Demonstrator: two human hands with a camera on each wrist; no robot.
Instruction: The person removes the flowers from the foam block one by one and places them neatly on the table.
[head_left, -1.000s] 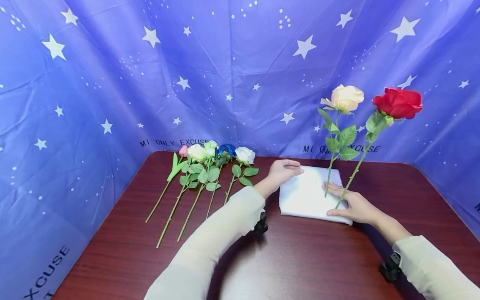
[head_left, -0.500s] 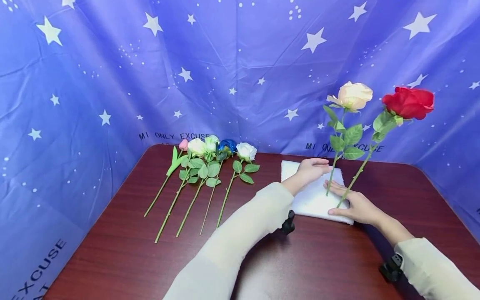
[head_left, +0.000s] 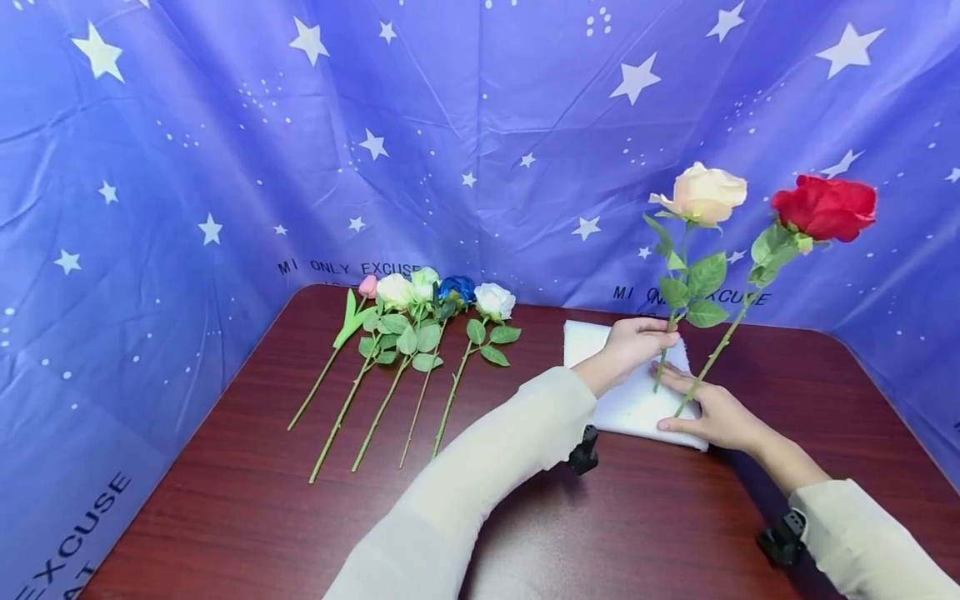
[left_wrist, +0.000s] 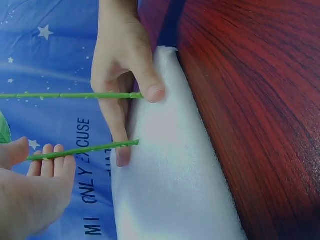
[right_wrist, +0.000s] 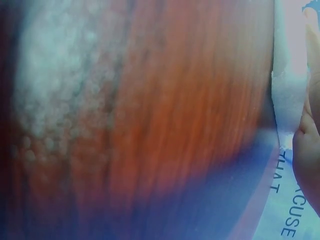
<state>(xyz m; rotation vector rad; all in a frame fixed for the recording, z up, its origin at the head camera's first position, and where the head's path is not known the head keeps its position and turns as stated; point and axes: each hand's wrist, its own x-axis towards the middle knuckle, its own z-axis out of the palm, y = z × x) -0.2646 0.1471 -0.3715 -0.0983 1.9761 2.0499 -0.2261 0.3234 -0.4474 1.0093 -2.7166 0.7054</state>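
A cream rose (head_left: pixel 705 194) and a red rose (head_left: pixel 825 207) stand in a white foam block (head_left: pixel 626 408), both leaning right. My left hand (head_left: pixel 633 346) holds the cream rose's stem low down, above the foam. In the left wrist view, this stem (left_wrist: pixel 95 148) passes between the thumb and fingers of my left hand (left_wrist: pixel 35 190). My right hand (head_left: pixel 716 412) rests on the foam block with thumb and fingers spread, the red rose's stem (head_left: pixel 712 358) rising between them. The right wrist view shows only part of this hand (right_wrist: pixel 312 135) beside the foam.
Several flowers lie at the left of the brown table (head_left: pixel 225 492): a pink tulip (head_left: pixel 367 287), a pale cream rose (head_left: pixel 393 292), a pale green rose (head_left: pixel 424 284), a blue rose (head_left: pixel 456 289) and a white rose (head_left: pixel 495 301). A starry blue cloth (head_left: pixel 480 150) hangs behind.
My left hand has moved right from the foam block's far left edge to the cream rose's stem and taken hold of it. My right hand stays on the foam.
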